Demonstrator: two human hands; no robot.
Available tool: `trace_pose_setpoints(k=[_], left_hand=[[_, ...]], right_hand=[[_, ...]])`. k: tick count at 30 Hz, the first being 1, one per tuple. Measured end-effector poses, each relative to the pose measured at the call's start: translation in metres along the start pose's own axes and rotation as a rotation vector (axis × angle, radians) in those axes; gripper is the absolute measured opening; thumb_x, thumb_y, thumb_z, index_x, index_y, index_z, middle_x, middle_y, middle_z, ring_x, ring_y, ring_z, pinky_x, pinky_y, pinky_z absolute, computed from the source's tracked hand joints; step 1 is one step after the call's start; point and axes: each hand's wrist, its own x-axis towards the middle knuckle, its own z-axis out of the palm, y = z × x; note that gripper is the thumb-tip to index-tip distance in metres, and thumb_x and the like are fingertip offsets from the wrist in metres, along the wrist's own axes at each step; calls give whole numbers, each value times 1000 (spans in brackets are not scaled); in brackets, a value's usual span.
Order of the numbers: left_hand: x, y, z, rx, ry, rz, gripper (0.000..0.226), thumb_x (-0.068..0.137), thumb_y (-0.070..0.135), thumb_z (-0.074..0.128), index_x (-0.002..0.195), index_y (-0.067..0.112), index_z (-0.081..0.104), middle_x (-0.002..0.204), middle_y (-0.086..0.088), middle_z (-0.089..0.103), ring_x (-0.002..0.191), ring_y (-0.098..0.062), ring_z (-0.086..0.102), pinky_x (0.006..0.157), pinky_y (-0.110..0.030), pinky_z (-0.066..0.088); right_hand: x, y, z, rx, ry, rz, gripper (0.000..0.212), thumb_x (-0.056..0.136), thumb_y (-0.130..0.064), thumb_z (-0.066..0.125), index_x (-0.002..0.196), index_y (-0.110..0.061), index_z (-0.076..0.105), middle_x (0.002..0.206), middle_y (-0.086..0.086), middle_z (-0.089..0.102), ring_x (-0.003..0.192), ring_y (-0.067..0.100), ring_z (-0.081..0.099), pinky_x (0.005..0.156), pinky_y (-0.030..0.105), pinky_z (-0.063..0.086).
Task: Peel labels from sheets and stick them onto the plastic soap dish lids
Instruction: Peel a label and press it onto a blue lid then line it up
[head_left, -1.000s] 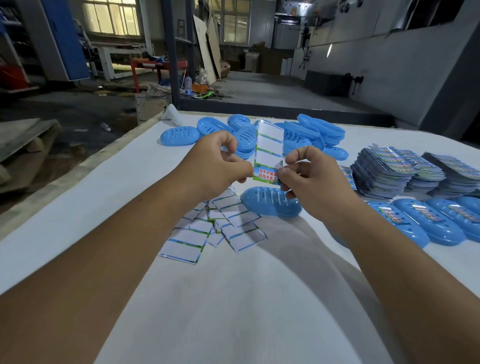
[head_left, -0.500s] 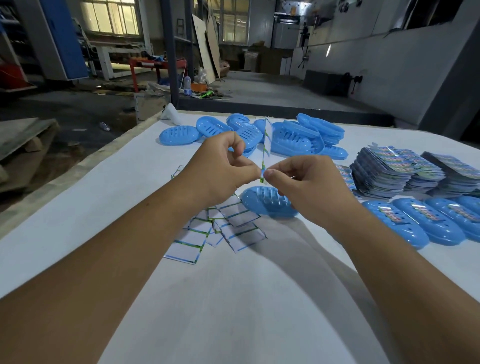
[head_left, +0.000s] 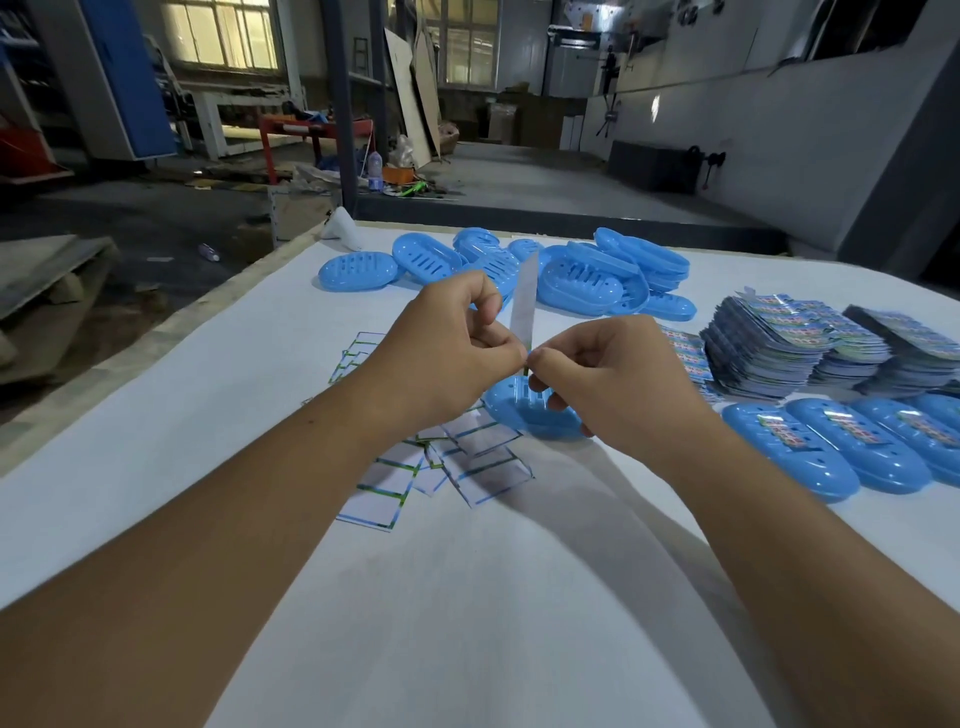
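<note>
Above the table's middle, my left hand (head_left: 457, 343) and my right hand (head_left: 602, 374) meet fingertip to fingertip and both pinch the lower end of a narrow label sheet (head_left: 523, 304), which stands upright and nearly edge-on to the camera. Just under my right hand lies a blue plastic soap dish lid (head_left: 524, 410) on the white table (head_left: 156, 415), partly hidden by my fingers. Whether a label has come free of the sheet cannot be seen.
Several empty backing sheets (head_left: 410, 467) lie scattered below my left hand. A pile of blue lids (head_left: 571, 275) sits at the back. Stacks of label sheets (head_left: 779, 343) stand on the right, with several labelled lids (head_left: 831, 457) in front of them.
The label sheet turned from facing the camera to nearly edge-on. My hands drew closer together and now pinch its lower end fingertip to fingertip.
</note>
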Motion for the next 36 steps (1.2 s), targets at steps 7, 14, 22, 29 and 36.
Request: trace_pose_setpoints(k=[7, 14, 22, 29, 36], left_hand=[[-1, 1, 3, 26, 17, 18, 36, 84, 9, 72, 76, 24, 40, 76, -7, 72, 61, -10, 59, 65, -25, 54], [-2, 2, 4, 32, 29, 11, 34, 83, 9, 71, 75, 24, 42, 80, -16, 69, 63, -16, 55, 69, -37, 56], [-1, 0, 5, 21, 18, 18, 34, 82, 8, 69, 75, 24, 41, 80, -16, 68, 62, -15, 54, 72, -41, 57], [1, -2, 3, 28, 35, 20, 34, 82, 9, 71, 76, 23, 40, 75, -10, 69, 59, -11, 52, 62, -26, 52], [3, -2, 3, 15, 43, 12, 37, 81, 9, 71, 75, 25, 39, 74, -7, 70, 56, -8, 47, 58, -20, 46]], right_hand=[[-1, -1, 1, -35, 24, -5, 18, 80, -29, 66, 67, -21, 76, 56, -1, 70, 42, 6, 52, 50, 33, 54], [-2, -1, 1, -51, 26, -14, 20, 82, -27, 67, 66, -19, 76, 54, -1, 69, 41, 6, 50, 48, 31, 51], [-2, -3, -1, -48, 27, 1, 19, 79, -27, 66, 65, -19, 76, 56, 1, 70, 48, 18, 61, 51, 36, 56], [-1, -4, 1, 26, 6, 24, 21, 83, -25, 65, 67, -17, 77, 63, 5, 72, 57, 18, 68, 45, 29, 50], [0, -3, -2, 67, -7, 49, 21, 88, -22, 69, 70, -15, 77, 68, 3, 74, 54, 6, 65, 42, 23, 49]])
